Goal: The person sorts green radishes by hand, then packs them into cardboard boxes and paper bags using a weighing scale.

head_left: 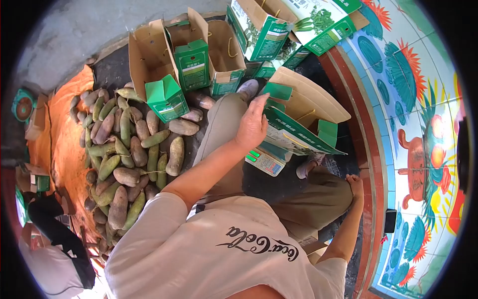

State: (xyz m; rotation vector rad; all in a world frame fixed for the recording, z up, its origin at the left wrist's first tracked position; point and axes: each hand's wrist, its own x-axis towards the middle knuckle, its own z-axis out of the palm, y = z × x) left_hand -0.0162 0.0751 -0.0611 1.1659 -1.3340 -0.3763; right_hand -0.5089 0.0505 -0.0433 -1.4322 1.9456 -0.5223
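My left hand point(253, 122) lies against the near left edge of an open green and brown cardboard box point(303, 130), fingers stretched along its flap. The box's flaps stand up, and a yellow cord handle shows inside. Partly under the box is a digital scale point(267, 163) with lit green displays. My right hand point(354, 185) rests on my right knee, fingers curled, nothing visible in them. To the left of my left arm lies a large pile of long green and brownish radishes point(127, 157), several with dirt on them.
Several open cardboard boxes point(220, 52) stand beyond my feet, with printed boxes point(269, 35) beside them. An orange sheet point(72, 112) lies by the pile. Another person point(57, 249) is at the lower left. A painted tile wall point(406, 149) rises on the right behind a red-brown ledge point(366, 144).
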